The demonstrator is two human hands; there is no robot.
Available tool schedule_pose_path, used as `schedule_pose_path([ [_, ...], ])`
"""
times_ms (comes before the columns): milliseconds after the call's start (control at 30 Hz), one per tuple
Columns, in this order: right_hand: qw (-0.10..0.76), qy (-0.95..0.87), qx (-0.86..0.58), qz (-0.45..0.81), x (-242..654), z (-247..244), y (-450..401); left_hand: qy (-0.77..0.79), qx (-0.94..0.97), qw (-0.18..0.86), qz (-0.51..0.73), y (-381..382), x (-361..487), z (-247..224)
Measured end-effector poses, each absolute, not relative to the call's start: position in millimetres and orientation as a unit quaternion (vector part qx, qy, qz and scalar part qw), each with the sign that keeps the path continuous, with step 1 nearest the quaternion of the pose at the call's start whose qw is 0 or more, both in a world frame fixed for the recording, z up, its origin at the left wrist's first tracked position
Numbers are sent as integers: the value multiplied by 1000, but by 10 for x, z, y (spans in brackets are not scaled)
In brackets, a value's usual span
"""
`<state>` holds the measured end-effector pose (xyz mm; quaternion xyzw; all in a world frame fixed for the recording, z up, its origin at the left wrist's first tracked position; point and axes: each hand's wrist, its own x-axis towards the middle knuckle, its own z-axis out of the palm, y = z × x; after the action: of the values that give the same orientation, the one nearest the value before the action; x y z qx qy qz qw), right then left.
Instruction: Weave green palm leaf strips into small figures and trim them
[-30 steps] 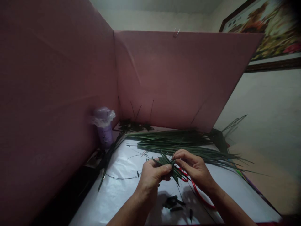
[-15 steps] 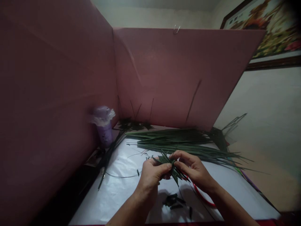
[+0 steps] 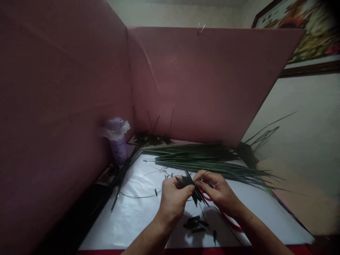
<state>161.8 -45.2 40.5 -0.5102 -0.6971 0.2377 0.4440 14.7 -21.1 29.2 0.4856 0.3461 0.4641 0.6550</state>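
Observation:
Between my two hands is a bundle of folded dark green leaf strips [image 3: 197,195], with pointed ends sticking out above and below. My left hand [image 3: 172,196] grips it, thumb pressed on its front. My right hand [image 3: 220,189] is closed at the bundle's right side, thumb and index finger pinching a narrow leaf strip at its edge. Red-handled scissors [image 3: 233,224] lie on the white sheet under my right hand, partly covered by it. Short cut leaf pieces [image 3: 195,224] are scattered below the bundle.
Long green leaves [image 3: 191,157] lie across the back of the white sheet [image 3: 135,219]. A purple cup [image 3: 118,148] with a plastic cover stands at the left. Leaf pieces with upright stalks [image 3: 154,139] sit by the pink panel [image 3: 186,81]. More strips [image 3: 124,175] lie left.
The bundle has turned slightly in my fingers. A long thin strip that rose before the back panel is gone from there; one now slants out at the right. Whether it is the same, I cannot tell.

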Motion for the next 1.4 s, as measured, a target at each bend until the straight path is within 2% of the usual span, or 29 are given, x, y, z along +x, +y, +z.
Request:
schedule_pose_path([
  [100, 442, -696, -515, 234, 1614, 393, -444, 360, 564, 568, 479, -245, 148, 236],
  [233, 441, -686, -522, 251, 1606, 378, -434, 351, 680, 393, 510, -282, 130, 188],
  [300, 443, -676, -526, 265, 1605, 375, -433, 349, 691, 374, 510, -283, 124, 195],
  [500, 467, -639, -525, 313, 1610, 382, -426, 335, 496, 656, 461, -198, 131, 236],
  [667, 538, -550, -519, 373, 1565, 398, -428, 295, 371, 760, 446, -142, 131, 212],
  [800, 573, -509, -548, 336, 1547, 386, -429, 280, 330, 783, 447, -143, 130, 229],
  [1067, 559, -639, -492, 194, 1534, 350, -448, 290, 322, 788, 437, -154, 119, 227],
  [1400, 520, -674, -492, 183, 1543, 365, -483, 290, 363, 775, 428, -174, 121, 232],
])
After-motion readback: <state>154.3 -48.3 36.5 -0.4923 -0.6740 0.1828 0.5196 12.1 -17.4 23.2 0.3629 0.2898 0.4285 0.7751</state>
